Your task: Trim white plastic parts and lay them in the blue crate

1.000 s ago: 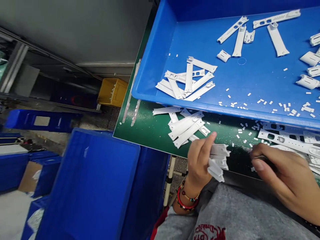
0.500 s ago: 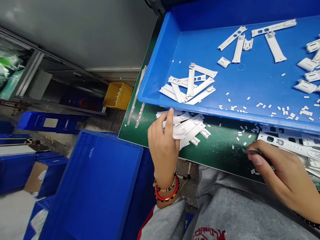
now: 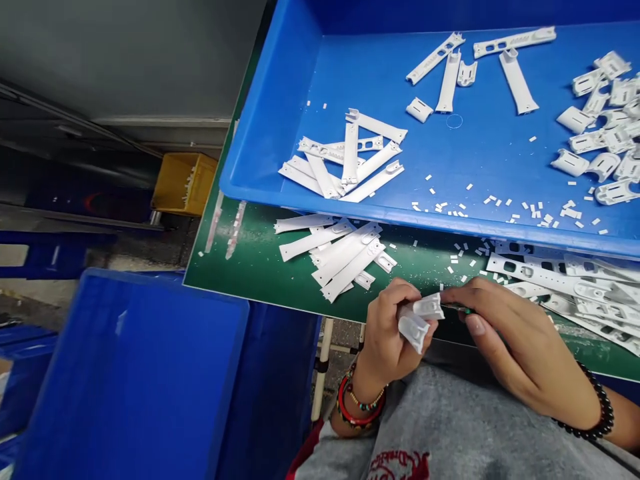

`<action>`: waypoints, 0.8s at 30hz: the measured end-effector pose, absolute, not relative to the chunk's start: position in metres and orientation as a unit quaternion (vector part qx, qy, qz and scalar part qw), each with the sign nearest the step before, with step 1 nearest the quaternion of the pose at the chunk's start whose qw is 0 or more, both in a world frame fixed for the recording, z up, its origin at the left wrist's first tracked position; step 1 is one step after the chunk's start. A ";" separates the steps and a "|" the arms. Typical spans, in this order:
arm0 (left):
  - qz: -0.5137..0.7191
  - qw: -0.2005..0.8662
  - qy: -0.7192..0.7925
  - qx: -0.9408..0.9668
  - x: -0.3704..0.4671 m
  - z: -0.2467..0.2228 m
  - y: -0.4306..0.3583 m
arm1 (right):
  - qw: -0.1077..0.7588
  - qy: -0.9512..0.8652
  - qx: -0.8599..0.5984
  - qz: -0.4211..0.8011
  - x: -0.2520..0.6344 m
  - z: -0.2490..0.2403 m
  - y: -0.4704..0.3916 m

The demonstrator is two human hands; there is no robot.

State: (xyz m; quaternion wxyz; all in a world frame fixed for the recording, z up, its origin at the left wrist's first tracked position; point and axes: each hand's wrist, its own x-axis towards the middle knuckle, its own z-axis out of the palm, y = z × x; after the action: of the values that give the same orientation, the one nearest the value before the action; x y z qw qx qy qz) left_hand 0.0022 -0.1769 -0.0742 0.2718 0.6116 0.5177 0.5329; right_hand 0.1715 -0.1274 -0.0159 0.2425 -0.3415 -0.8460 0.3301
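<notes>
Near the front edge of the green table, my left hand (image 3: 395,333) is closed around white plastic parts (image 3: 414,328), whose two curved ends stick out toward the right. My right hand (image 3: 520,347) pinches a thin blade-like tool (image 3: 456,307) beside one of those ends. Left of my hands, a fanned pile of long white strips (image 3: 345,257) lies on the table. More perforated white strips (image 3: 565,280) are heaped beyond my right hand, which partly covers that side of the table.
A large blue tray (image 3: 400,217) holds long strips, short curved pieces (image 3: 575,120) and tiny white scraps. Its rim runs behind my hands. A blue bin (image 3: 145,373) and a yellow box (image 3: 185,183) are at left.
My left hand has moved right and toward me, from the strip pile to beside my right hand, now gripping white parts. The view has shifted right.
</notes>
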 end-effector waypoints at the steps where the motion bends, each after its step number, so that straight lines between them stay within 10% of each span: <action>1: 0.532 0.278 0.515 0.612 0.001 -0.076 -0.177 | 0.240 -0.847 -0.339 0.332 0.171 -0.015 -0.127; 24: 0.608 0.267 0.433 0.609 0.001 -0.091 -0.175 | 0.282 -0.849 -0.394 0.211 0.178 -0.021 -0.125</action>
State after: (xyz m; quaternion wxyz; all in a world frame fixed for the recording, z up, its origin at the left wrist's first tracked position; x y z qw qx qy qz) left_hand 0.0013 -0.1746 -0.0908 0.2673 0.6095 0.4331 0.6079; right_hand 0.1779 -0.1249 -0.0208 0.2824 -0.3941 -0.8488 0.2108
